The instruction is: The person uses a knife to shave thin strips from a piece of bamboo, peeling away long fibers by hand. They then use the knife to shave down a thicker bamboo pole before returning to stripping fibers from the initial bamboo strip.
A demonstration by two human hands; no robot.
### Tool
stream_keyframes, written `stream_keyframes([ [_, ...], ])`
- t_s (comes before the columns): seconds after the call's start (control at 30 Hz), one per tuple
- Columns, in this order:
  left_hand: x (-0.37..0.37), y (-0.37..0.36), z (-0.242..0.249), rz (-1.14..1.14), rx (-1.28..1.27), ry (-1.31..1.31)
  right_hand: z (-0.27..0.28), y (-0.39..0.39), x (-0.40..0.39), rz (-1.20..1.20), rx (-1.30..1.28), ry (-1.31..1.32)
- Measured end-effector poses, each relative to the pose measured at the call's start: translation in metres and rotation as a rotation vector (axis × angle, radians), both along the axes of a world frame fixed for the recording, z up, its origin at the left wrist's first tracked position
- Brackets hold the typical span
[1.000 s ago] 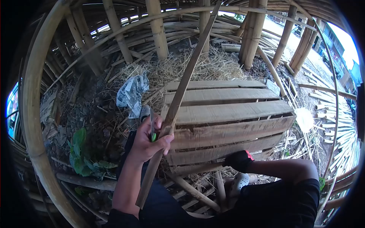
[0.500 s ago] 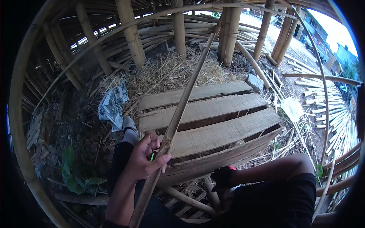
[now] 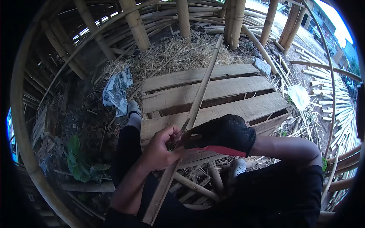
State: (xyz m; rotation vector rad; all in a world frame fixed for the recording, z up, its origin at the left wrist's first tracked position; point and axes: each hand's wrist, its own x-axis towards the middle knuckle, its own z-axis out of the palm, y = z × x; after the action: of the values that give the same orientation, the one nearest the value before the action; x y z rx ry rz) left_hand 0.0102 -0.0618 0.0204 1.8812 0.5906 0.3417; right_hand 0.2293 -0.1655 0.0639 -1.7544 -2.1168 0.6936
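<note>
My bare left hand (image 3: pixel 161 149) is closed around a long split bamboo strip (image 3: pixel 201 93), which runs from my lap up across the wooden slatted crate. On my right hand (image 3: pixel 224 135) is a black glove with a red edge; its fingers are pressed together at the strip beside my left hand. A small dark pointed piece, perhaps a blade, sticks up between the two hands (image 3: pixel 185 124). What exactly the gloved fingers grip is hidden. Beneath the strip lies the wooden crate (image 3: pixel 228 108), its top made of boards with gaps.
Dry shavings (image 3: pixel 167 57) lie behind the crate, with upright bamboo poles (image 3: pixel 184 22) beyond. A crumpled printed bag (image 3: pixel 116 93) is at the left, a white bag (image 3: pixel 298 97) at the right. Cut bamboo pieces (image 3: pixel 334 102) spread at the far right. Leafy plants (image 3: pixel 78 161) grow lower left.
My gloved right hand has come up from my lap to the strip, beside my left hand. The camera view has shifted, so the crate appears higher and slightly to the right.
</note>
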Motion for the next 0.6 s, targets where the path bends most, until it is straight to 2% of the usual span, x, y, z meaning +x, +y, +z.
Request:
stream_keyframes([
  [0.07, 0.008, -0.006, -0.009, 0.016, -0.024, -0.071, -0.008, -0.001, -0.006, -0.093, 0.3, 0.131],
  [0.1, 0.011, -0.01, -0.013, 0.031, -0.049, -0.152, -0.01, 0.001, -0.008, -0.093, 0.293, 0.135],
  [0.13, 0.011, -0.012, -0.012, 0.027, 0.103, -0.181, -0.012, 0.004, -0.01, -0.03, 0.361, 0.107],
  [0.2, 0.014, -0.014, -0.015, 0.031, 0.034, -0.155, -0.017, 0.011, -0.01, 0.031, 0.427, 0.08],
  [0.27, 0.016, -0.013, -0.018, 0.031, -0.032, -0.13, -0.024, 0.016, -0.007, 0.176, 0.698, 0.066],
  [0.3, 0.016, -0.012, -0.02, 0.047, 0.009, -0.149, -0.024, 0.017, -0.005, 0.171, 0.696, 0.067],
  [0.37, 0.016, -0.011, -0.02, 0.061, 0.048, -0.163, -0.024, 0.019, 0.001, 0.131, 0.417, 0.185],
  [0.4, 0.015, -0.011, -0.017, 0.052, 0.113, -0.1, -0.02, 0.021, 0.0, 0.127, 0.412, 0.19],
  [0.47, 0.014, -0.011, -0.018, 0.041, 0.175, -0.036, -0.009, 0.026, -0.002, 0.143, 0.226, 0.116],
  [0.5, 0.014, -0.011, -0.02, 0.038, 0.176, -0.034, -0.013, 0.028, -0.001, 0.139, 0.221, 0.122],
  [0.57, 0.016, -0.011, -0.021, 0.029, 0.179, -0.031, -0.026, 0.032, 0.003, 0.217, 0.43, 0.117],
  [0.6, 0.017, -0.012, -0.021, 0.057, 0.131, -0.082, -0.026, 0.033, 0.003, 0.213, 0.43, 0.119],
])
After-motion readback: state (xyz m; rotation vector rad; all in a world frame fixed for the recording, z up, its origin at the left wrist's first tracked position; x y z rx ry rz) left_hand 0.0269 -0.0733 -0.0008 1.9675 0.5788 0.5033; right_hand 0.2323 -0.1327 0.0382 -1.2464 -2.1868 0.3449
